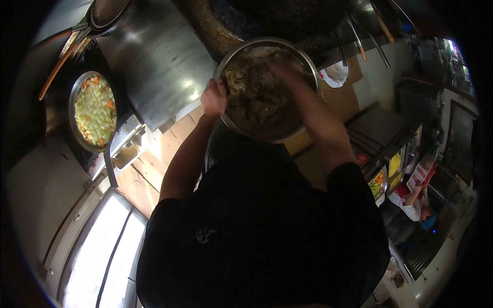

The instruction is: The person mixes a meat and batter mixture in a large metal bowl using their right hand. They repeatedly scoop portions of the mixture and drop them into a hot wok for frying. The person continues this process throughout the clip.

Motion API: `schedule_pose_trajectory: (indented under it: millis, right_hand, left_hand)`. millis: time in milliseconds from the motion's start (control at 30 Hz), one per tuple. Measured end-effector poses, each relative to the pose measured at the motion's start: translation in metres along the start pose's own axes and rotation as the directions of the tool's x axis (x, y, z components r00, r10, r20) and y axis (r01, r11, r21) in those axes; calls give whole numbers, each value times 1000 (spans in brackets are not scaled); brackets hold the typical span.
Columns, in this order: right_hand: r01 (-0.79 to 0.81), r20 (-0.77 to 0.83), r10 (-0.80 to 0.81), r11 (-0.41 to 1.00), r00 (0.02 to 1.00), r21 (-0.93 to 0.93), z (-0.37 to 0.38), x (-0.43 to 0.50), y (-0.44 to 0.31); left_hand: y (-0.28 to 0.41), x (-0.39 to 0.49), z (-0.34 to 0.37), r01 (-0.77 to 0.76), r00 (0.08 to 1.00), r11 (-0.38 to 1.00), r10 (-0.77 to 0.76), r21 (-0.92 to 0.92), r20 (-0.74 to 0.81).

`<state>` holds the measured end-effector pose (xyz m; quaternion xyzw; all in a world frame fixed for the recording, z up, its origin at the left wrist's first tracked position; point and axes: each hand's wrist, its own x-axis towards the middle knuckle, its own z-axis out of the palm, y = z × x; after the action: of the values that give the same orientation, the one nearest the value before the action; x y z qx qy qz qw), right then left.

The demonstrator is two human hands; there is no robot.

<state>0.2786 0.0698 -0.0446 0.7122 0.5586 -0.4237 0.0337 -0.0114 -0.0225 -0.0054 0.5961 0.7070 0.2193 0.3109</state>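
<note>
A large metal bowl [231,124] holds wet, brownish pieces of food [265,92] that look like raw meat, with some liquid. My left hand [214,98] grips the bowl's rim at its left side, thumb over the edge. My right hand [279,65] reaches into the bowl from the right, over the food near the far side; it is blurred, and its fingers cannot be made out.
A steel counter [154,57] lies left of the bowl, a dark wok [227,19] beyond it. Further left stands a pan of diced vegetables [95,111]. Ladles and other long-handled utensils [358,38] lie at upper right. A person [410,202] is at far right beside food trays.
</note>
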Motion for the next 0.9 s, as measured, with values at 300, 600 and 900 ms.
schedule_pose_trajectory:
  millis: [300, 600, 900]
  right_hand:
    - [524, 142, -505, 798, 851, -299, 89, -53, -91]
    - [640, 433, -476, 626, 766, -445, 75, -115, -38]
    - [198, 68, -186, 901, 980, -386, -34, -93, 19]
  left_hand:
    - [1, 2, 0, -87, 996, 996, 87, 22, -10]
    - [4, 6, 5, -63, 998, 998, 63, 20, 2]
    - [5, 3, 1, -52, 999, 997, 51, 51, 6]
